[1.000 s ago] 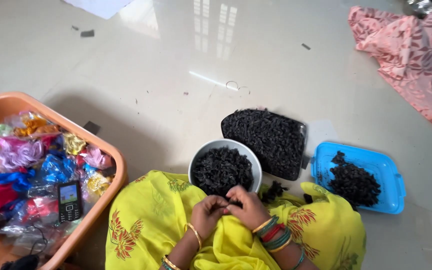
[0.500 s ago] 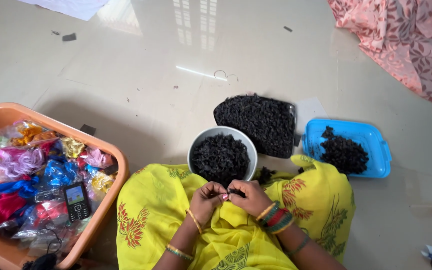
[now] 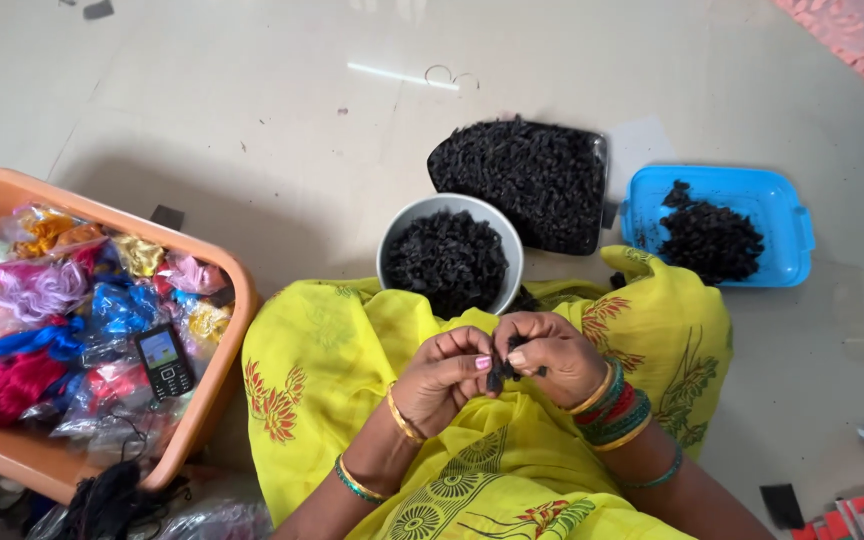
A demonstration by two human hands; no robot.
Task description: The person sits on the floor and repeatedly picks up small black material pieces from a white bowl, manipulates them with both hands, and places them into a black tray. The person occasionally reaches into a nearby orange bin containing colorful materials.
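The floor point(image 3: 252, 120) is pale and glossy and carries everything; its edges lie outside the view. A yellow cloth point(image 3: 352, 360) with orange flowers covers the person's lap at the near edge and hides the legs. At the left edge sits an orange tub point(image 3: 12, 195), cut off by the frame, full of bright bags point(image 3: 42, 300) whose contents blur together; a phone point(image 3: 165, 360) lies on top. Beyond the lap, near the middle of the floor, a black tray point(image 3: 527, 180) holds a heap of dark bits too small to make out. A blue tray point(image 3: 742, 190) to the right holds a smaller heap. A white bowl point(image 3: 407, 220), its near rim hidden by the cloth, holds more of the same.

Over the lap, the left hand point(image 3: 442, 375) and right hand point(image 3: 552, 355) meet, both pinched shut on one small black piece point(image 3: 502, 372). The fingers point(image 3: 472, 350) hide most of it, so its shape cannot be told. Bangles point(image 3: 617, 405) ring the right wrist. A pink cloth point(image 3: 862, 35) is cut off at the far right corner.
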